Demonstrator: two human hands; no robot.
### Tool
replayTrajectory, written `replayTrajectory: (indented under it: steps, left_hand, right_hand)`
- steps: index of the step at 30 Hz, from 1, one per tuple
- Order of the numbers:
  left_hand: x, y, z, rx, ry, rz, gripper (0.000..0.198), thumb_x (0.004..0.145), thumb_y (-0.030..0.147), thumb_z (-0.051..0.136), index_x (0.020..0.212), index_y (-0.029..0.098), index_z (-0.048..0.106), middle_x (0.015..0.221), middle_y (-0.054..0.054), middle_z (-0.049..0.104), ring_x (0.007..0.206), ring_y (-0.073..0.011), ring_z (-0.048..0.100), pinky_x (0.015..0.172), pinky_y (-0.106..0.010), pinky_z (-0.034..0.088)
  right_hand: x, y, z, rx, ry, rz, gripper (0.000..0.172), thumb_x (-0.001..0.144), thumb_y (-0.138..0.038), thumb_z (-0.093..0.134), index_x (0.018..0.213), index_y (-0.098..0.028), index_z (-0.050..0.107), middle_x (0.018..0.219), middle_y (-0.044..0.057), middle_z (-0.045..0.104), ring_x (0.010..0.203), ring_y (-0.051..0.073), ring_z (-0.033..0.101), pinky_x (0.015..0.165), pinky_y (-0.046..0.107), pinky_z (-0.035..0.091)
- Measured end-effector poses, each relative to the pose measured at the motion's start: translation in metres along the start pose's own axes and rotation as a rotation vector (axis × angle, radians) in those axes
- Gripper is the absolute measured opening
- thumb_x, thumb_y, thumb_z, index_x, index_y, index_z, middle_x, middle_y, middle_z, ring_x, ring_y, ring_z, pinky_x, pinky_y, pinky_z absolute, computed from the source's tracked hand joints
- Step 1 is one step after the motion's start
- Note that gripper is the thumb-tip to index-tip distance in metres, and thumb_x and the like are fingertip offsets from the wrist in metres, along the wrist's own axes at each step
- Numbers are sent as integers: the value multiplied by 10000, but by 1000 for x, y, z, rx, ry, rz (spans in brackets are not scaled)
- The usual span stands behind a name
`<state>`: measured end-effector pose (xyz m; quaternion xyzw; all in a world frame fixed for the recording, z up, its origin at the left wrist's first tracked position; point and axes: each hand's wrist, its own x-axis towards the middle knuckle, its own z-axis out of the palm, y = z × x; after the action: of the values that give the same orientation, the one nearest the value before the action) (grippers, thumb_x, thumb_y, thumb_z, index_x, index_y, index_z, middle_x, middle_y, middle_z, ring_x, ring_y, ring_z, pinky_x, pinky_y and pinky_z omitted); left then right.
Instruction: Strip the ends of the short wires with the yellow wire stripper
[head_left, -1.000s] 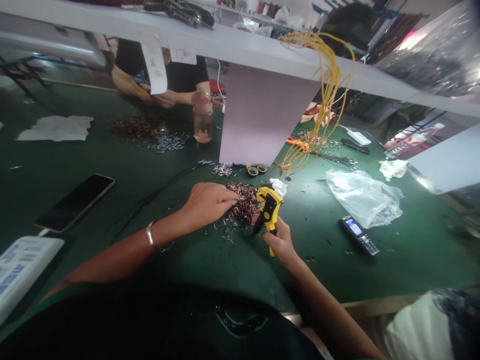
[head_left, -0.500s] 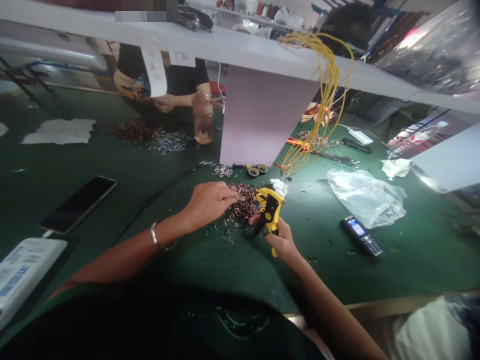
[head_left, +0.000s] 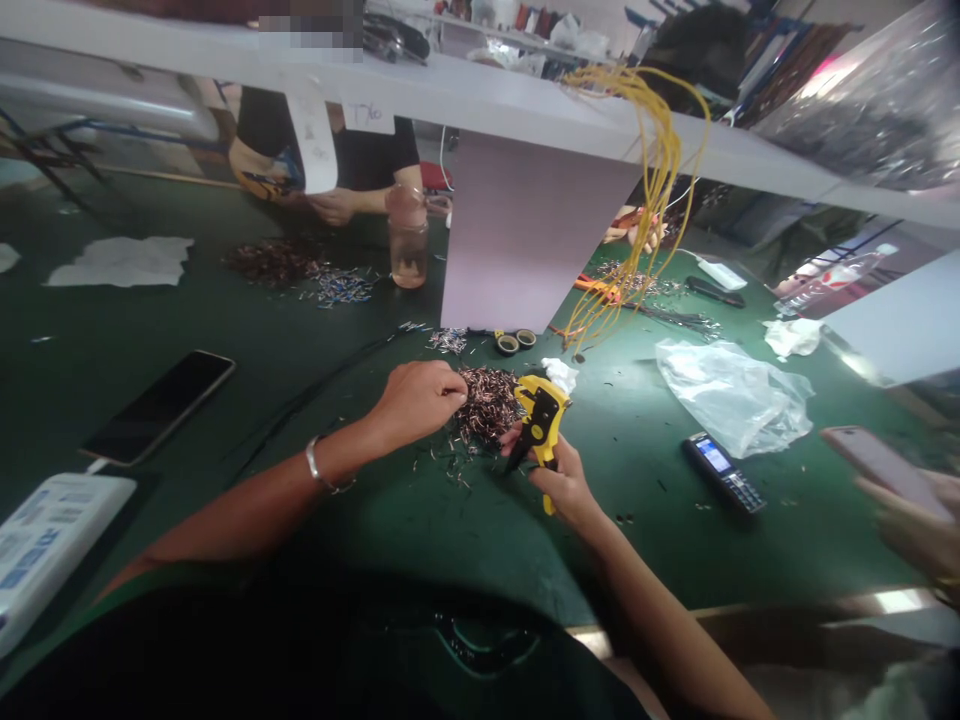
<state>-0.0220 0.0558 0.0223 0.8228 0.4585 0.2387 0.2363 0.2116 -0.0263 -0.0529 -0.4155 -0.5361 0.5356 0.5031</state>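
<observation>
A heap of small brown wire pieces (head_left: pixel 486 405) lies on the green table in front of me. At the heap's left edge is my left hand (head_left: pixel 421 395), its fingers pinched together; whatever is between the fingertips is hidden or too small to name. My right hand (head_left: pixel 562 480) is wrapped round the handles of a yellow and black wire stripper (head_left: pixel 541 415), held upright at the heap's right side. Loose wire bits are scattered just below the heap.
Behind the heap lie a small pile of terminals (head_left: pixel 448 341), tape rolls (head_left: pixel 516 342) and crumpled white tissue (head_left: pixel 559 375). To the right are a plastic bag (head_left: pixel 735 395), a keypad phone (head_left: pixel 724 473) and another person's hand with a phone (head_left: pixel 885 465). A smartphone (head_left: pixel 159 407) and power strip (head_left: pixel 60 550) lie left.
Another person's hand holding a phone has come in at the right edge. My left hand has shifted very slightly left; my right hand keeps the wire stripper in the same place.
</observation>
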Motion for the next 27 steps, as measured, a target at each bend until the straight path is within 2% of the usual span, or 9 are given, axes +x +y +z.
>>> replayTrajectory:
  steps: [4,11,20,27]
  left_hand:
    - [0,3,0,60,45,-64,237,730,226,498,703,220,734,765,-31,697,693,-163,575,642,-306,346]
    - [-1,12,0,121,10,-115,219,717,231,491,665,202,702,749,-28,693,676,-157,565,602,-306,300]
    - [4,10,-5,-70,-60,-135,204,683,258,489,626,188,671,630,-14,649,611,-137,542,584,-297,338]
    - [4,17,-4,-85,-51,-112,230,713,277,498,669,188,705,705,-26,696,657,-147,585,631,-302,382]
  right_hand:
    - [0,1,1,-7,12,0,537,566,-79,519,1076,-210,627,1006,51,710,868,227,660,839,407,541]
    - [0,2,3,-16,18,8,525,569,-76,529,1066,-208,635,996,44,711,872,219,661,850,393,538]
    - [2,2,1,-2,2,16,501,577,-98,558,1060,-209,632,980,51,711,858,239,664,829,412,548]
    - [3,-1,2,-5,-7,30,502,580,-100,550,1065,-206,624,969,49,705,859,235,659,842,415,537]
